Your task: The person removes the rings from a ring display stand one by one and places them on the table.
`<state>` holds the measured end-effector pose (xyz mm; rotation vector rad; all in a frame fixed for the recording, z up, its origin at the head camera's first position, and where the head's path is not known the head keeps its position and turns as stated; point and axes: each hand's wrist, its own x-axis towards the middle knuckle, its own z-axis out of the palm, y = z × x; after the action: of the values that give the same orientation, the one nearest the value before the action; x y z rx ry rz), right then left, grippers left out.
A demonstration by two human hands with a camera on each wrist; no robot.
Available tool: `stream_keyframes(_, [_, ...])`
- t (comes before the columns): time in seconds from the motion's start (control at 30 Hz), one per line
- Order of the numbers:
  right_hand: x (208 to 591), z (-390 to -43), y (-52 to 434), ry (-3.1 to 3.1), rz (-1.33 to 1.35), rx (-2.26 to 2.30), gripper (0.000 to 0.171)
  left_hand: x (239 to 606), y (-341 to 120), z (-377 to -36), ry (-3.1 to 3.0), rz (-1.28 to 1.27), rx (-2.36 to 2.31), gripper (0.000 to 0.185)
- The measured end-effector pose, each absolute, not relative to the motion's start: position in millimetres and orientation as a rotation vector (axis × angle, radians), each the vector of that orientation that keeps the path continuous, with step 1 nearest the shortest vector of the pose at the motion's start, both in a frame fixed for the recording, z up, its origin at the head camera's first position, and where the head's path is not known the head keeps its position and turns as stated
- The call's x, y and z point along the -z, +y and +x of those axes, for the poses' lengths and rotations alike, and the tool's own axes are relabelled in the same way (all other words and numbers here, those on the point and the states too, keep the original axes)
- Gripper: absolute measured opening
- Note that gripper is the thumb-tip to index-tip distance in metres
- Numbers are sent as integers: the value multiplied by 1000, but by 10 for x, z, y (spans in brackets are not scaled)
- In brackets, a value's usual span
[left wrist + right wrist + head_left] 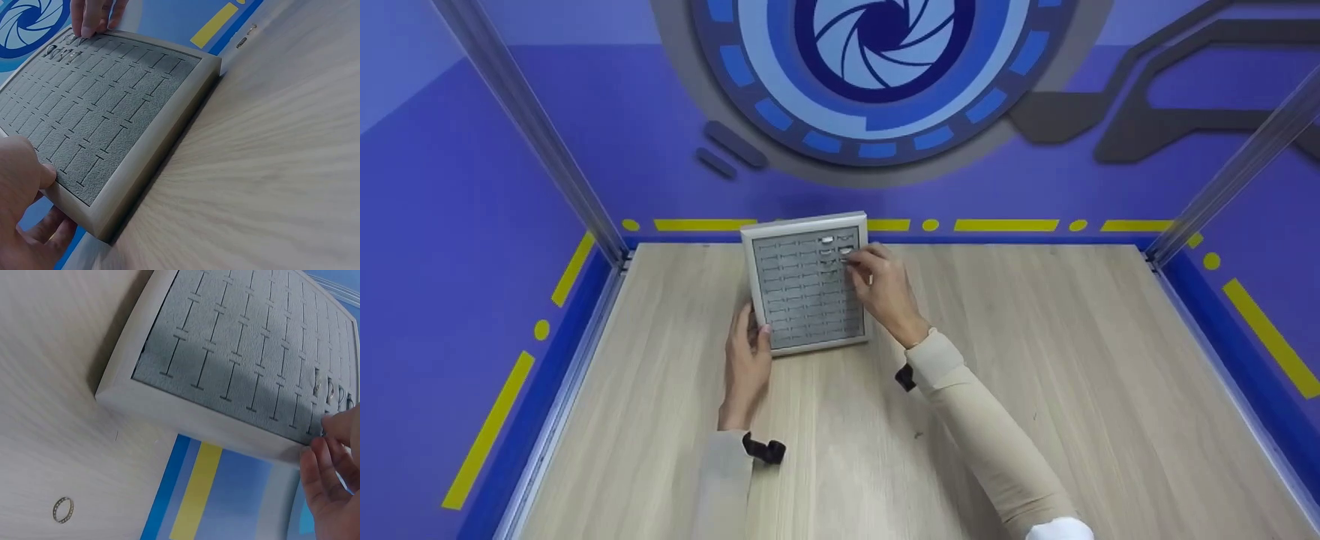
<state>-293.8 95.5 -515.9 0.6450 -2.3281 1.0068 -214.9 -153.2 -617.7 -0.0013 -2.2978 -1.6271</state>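
A ring display tray [808, 289] with a pale frame and grey slotted padding stands tilted up on the table. My left hand [748, 369] grips its lower left edge, thumb on the front and fingers behind, as the left wrist view [22, 197] also shows. At the upper right slots, my right hand [885, 289] pinches a small ring, mostly hidden by the fingertips [332, 424]. Several silvery rings [318, 382] sit in slots beside those fingers. Most of the other slots hold nothing.
A loose ring [63, 510] lies on the wooden table [1072, 360]. Behind the tray rises a blue printed wall [660, 150] with yellow dashes, and metal posts [532, 120] stand at the corners.
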Motion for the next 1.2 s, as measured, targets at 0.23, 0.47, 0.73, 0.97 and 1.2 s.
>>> stream_keyframes(0.23, [5169,-2952,896,-2316,598,-967,8,6176,-1530,-2157,-2278,-26,1626,59])
stream_keyframes(0.47, [5178,-2957,875,-2322,585,-970,7,6182,-1526,-2151,-2264,-29,1601,57])
stream_keyframes(0.73, [5181,-2966,892,-2309,613,-978,11,6183,-1519,-2159,-2239,-25,1638,58])
stream_keyframes(0.97, [5170,-2963,900,-2308,629,-987,12,6187,-1523,-2164,-2244,-36,1636,56])
stream_keyframes(1.2, [5138,-2945,915,-2322,654,-993,13,6172,-1528,-2161,-2262,-11,1662,56])
